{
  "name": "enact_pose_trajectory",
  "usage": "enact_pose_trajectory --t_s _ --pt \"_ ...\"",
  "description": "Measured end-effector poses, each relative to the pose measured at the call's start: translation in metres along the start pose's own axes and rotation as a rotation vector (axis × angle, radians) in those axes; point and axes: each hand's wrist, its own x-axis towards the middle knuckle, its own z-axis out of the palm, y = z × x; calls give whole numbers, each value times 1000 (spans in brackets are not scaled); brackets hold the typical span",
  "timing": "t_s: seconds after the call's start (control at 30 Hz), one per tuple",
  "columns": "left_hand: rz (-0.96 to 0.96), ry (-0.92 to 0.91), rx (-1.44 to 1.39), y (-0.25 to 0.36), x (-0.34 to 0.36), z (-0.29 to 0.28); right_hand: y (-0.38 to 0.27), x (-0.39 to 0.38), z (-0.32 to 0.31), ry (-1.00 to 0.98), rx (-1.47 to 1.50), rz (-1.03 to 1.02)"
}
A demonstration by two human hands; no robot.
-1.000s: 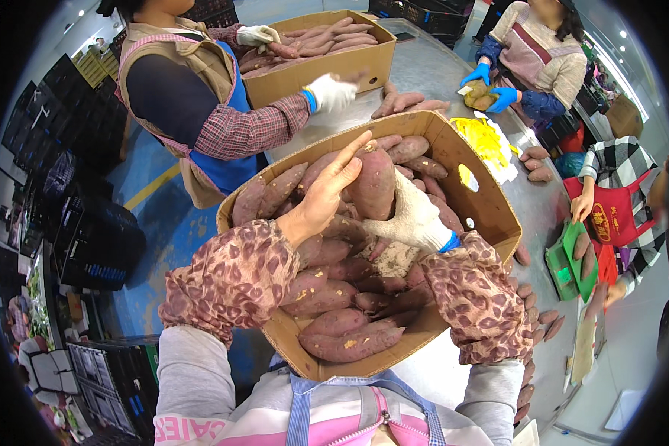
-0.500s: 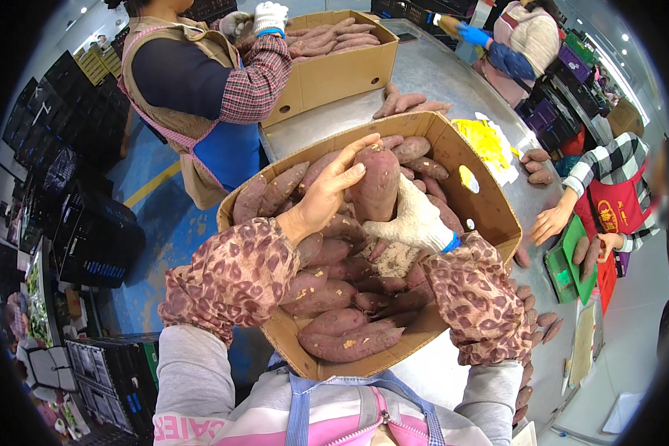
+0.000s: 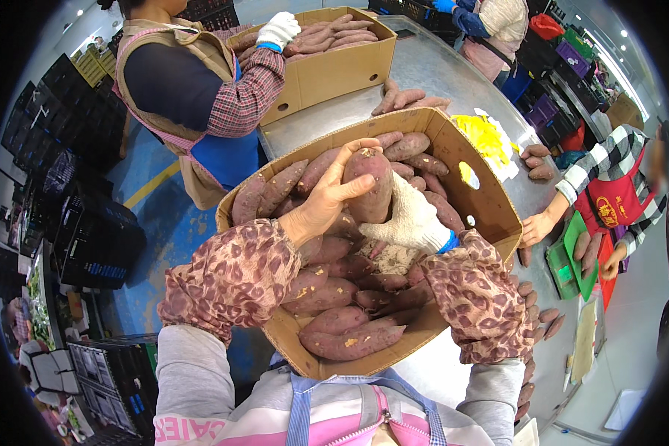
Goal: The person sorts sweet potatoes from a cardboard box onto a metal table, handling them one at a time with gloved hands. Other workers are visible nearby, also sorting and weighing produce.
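Note:
Between my two hands is a large, thick sweet potato (image 3: 372,186), held over an open cardboard box (image 3: 490,204). Bare fingers of my left hand (image 3: 327,197) wrap its left side, the thumb across its front. My right hand (image 3: 415,215), in a white knit glove with a blue cuff, grips it from the right. Below it, the box holds many reddish-purple sweet potatoes (image 3: 349,338), some with scuffed tan patches. A sandy, pale patch (image 3: 395,259) shows among them beneath my gloved hand.
Another cardboard box (image 3: 334,78) of sweet potatoes stands farther off, beside a co-worker in a plaid sleeve (image 3: 249,93). Loose sweet potatoes and yellow material (image 3: 482,143) lie on the metal table (image 3: 424,63). At right, a co-worker works near a green scale (image 3: 565,275).
The sweet potato has turned in my hands, its top tipping toward me. My left fingers have closed farther around it. The right-hand co-worker's hand has left the sweet potatoes on the green tray.

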Motion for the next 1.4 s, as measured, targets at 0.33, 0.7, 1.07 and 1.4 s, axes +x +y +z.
enact_pose_trajectory --t_s 0.33,0.7,1.07,1.4 --pt "60 11 78 -5 1 -7 9 5 8 11 219 -46" --pt "-159 390 85 -17 20 -29 4 6 7 -46 -57 -31" --pt "-75 128 196 -21 11 -41 -4 -15 -9 87 -260 42" --pt "-170 116 360 -23 10 -49 18 8 2 55 -231 -32"
